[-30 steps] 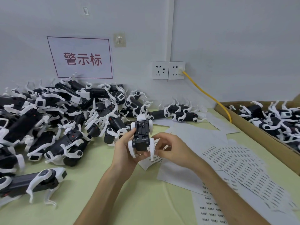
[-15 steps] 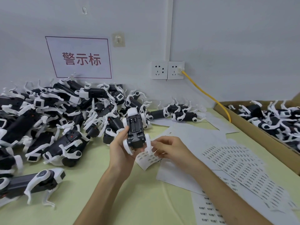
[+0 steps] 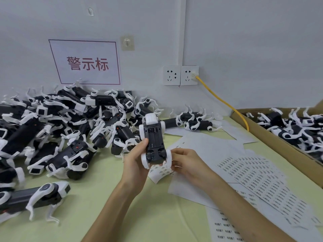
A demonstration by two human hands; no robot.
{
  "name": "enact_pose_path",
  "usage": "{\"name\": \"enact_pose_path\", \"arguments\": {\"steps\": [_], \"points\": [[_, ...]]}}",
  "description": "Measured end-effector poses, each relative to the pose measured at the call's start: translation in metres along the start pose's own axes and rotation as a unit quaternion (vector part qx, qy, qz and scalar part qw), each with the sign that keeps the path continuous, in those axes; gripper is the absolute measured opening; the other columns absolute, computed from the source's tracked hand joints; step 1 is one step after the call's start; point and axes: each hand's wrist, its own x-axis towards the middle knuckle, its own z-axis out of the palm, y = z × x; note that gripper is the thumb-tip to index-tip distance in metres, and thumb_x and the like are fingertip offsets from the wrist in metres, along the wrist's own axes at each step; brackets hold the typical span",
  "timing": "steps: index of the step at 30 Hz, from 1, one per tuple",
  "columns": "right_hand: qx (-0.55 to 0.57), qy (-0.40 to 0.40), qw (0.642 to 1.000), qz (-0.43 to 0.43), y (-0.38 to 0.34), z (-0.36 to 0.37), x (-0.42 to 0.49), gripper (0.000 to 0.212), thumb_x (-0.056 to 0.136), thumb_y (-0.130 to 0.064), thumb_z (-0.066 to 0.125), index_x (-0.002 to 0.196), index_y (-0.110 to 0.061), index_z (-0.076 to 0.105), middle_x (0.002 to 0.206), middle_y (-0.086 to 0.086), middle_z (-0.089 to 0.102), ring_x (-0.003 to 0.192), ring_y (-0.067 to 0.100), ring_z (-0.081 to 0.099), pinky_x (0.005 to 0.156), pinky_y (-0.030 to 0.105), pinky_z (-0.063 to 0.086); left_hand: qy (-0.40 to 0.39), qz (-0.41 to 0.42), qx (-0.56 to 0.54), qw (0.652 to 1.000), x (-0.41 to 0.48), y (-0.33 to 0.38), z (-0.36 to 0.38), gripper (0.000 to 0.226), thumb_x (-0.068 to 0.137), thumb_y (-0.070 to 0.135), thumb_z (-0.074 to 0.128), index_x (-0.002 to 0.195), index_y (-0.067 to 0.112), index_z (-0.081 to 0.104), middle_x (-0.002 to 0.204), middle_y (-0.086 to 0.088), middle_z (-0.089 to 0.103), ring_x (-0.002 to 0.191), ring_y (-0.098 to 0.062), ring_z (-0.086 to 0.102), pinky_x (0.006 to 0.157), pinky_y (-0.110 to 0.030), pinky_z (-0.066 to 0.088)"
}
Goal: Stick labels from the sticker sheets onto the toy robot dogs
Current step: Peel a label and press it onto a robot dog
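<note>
My left hand [image 3: 135,161] grips a black-and-white toy robot dog [image 3: 154,137], belly up, with its open battery bay facing me. Beside the dog's near end, my right hand [image 3: 186,162] has its fingers curled at a small curled sticker strip [image 3: 158,172]. Whether those fingers pinch a label is hidden. Larger sticker sheets [image 3: 258,186] lie flat on the table to the right of my hands.
A big pile of toy dogs [image 3: 61,126] fills the left and back of the yellow-green table [image 3: 104,206]. One dog [image 3: 35,196] lies alone at the near left. A cardboard box of dogs [image 3: 288,144] stands at right. A yellow cable [image 3: 223,102] runs from the wall socket.
My left hand has swung the dog's far end up and leftward, turning its belly toward me. My right hand has dropped down to the curled sticker strip.
</note>
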Motion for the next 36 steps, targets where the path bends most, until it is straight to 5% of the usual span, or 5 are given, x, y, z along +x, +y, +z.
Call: {"name": "enact_pose_path", "arguments": {"steps": [12,22,28,32,36], "points": [[-0.072,0.114,0.981,-0.136,-0.016,-0.001,-0.007,0.005,0.091,-0.015,0.075,0.096,-0.013,0.075,0.073,0.0,0.073,0.062,0.014,0.063,0.069,0.027,0.051,0.018,0.028,0.104,0.994,0.001,0.005,-0.003,0.041,0.095,0.035,0.064,0.12,0.003,0.07,0.119,-0.017,0.073,0.112,-0.024,0.069,0.099,-0.035,0.051],[-0.179,-0.028,0.964,-0.197,0.005,0.02,-0.01,0.104,0.068,-0.026,0.091,0.15,-0.039,0.028,0.13,-0.007,0.059,0.109,0.012,0.067,0.094,0.039,0.058,0.104,0.046,0.154,0.981,0.002,-0.007,0.001,0.044,0.093,0.02,0.071,0.051,0.03,0.067,0.051,0.016,0.054,0.047,0.001,0.052,0.05,-0.009,0.041],[-0.146,0.024,0.963,-0.224,0.003,0.013,-0.009,0.098,0.072,-0.023,0.088,0.149,-0.038,0.03,0.12,-0.009,0.066,0.11,0.009,0.067,0.086,0.026,0.055,0.069,-0.036,0.088,0.993,0.003,-0.004,-0.001,0.045,0.096,0.045,0.062,0.125,0.013,0.073,0.128,-0.01,0.072,0.099,-0.022,0.07,0.084,-0.032,0.054],[-0.085,0.007,0.971,-0.225,-0.005,0.01,-0.011,0.093,0.074,-0.012,0.085,0.149,-0.03,0.033,0.123,0.003,0.068,0.115,0.023,0.067,0.098,0.034,0.053,-0.018,-0.07,0.068,0.995,0.001,0.0,-0.005,0.046,0.101,0.039,0.058,0.139,0.015,0.064,0.143,-0.007,0.064,0.126,-0.026,0.061,0.113,-0.042,0.045],[-0.086,-0.058,0.974,-0.201,-0.012,0.007,-0.017,0.087,0.072,-0.015,0.081,0.145,-0.033,0.039,0.126,0.005,0.069,0.111,0.025,0.069,0.097,0.03,0.054,-0.008,-0.108,-0.018,0.994,-0.002,0.004,-0.002,0.05,0.095,0.042,0.064,0.137,0.015,0.066,0.146,-0.017,0.058,0.124,-0.03,0.056,0.109,-0.042,0.039]]}}
